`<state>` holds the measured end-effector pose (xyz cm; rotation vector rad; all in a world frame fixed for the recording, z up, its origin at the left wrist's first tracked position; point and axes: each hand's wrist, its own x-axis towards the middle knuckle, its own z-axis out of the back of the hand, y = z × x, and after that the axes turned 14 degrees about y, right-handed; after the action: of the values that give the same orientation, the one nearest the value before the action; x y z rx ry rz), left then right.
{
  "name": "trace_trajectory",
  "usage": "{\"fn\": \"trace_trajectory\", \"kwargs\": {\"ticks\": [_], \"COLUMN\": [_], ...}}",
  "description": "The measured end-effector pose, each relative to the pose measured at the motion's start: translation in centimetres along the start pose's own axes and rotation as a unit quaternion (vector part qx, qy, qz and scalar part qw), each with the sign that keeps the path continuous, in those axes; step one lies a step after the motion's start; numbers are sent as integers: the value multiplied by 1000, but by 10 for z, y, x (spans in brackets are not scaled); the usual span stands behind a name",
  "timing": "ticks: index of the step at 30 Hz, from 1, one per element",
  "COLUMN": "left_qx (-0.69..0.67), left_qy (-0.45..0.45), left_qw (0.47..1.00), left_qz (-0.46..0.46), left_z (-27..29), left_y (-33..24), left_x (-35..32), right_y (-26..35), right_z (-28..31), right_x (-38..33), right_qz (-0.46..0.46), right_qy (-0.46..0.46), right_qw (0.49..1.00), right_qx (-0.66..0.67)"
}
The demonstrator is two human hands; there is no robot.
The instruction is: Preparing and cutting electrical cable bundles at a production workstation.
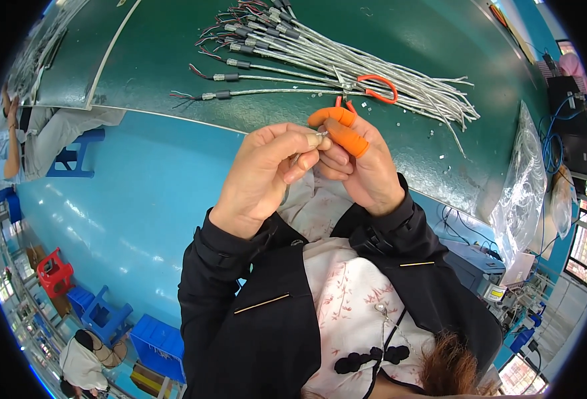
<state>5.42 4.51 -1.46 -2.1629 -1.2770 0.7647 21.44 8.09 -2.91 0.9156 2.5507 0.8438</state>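
Observation:
My left hand [260, 169] and my right hand [366, 156] meet in front of the table edge, fingertips pinched together. Between them is a small silvery tip [324, 133], which looks like the end of a cable; most of it is hidden by the fingers. Orange finger cots [348, 138] cover the thumb and forefinger of my right hand. Just beyond that hand, orange-handled snips [377, 89] lie over the nearest of several silvery cables [346, 56]. Each cable in the bundle has a dark sleeve and thin stripped wires at its left end.
The green table [153, 66] spans the far side, with tiny white scraps near its right front. Clear plastic bags [523, 179] hang at its right end. Another person sits at the far left; blue stools [104, 316] and a red stool [55, 272] stand on the blue floor.

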Motion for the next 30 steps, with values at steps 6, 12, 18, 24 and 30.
{"fn": "trace_trajectory", "kwargs": {"ticks": [6,12,18,24,30], "left_qx": [-3,-48,38,17,54], "left_qy": [-5,13,-30,-67,-60], "left_qw": [1000,999,997,996,989], "left_qz": [12,15,-52,-59,-124], "left_z": [-2,-4,-28,-74,-105], "left_y": [-2,-4,-25,-24,-85], "left_x": [-1,4,14,-21,-82], "right_y": [1,10,66,89,96], "right_z": [-1,1,7,-21,-99], "right_x": [0,-2,-1,-49,-42], "right_qz": [5,4,157,130,136], "right_qy": [9,-2,-134,-183,-173], "right_qw": [1000,1000,852,494,475], "right_qx": [1,-6,-481,-840,-852]}}
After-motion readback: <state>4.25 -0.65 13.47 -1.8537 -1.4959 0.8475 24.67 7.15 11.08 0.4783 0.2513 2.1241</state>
